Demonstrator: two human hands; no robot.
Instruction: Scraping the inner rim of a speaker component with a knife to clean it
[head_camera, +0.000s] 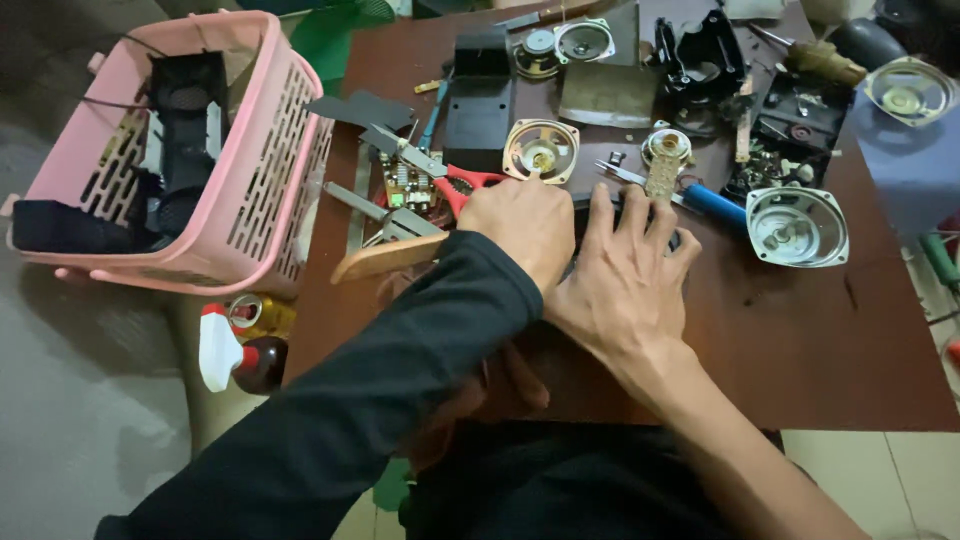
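My left hand, in a black sleeve, is closed into a fist on a dark object lying on the brown table. My right hand lies flat over the same object with fingers spread, hiding most of it. Red-handled scissors lie just left of my left hand, over a small green circuit board. A round speaker sits just beyond my knuckles.
A pink slatted basket with dark parts stands at the left, off the table. A metal speaker frame, a blue-handled tool, black housings and more speakers crowd the far half. Bottles stand on the floor.
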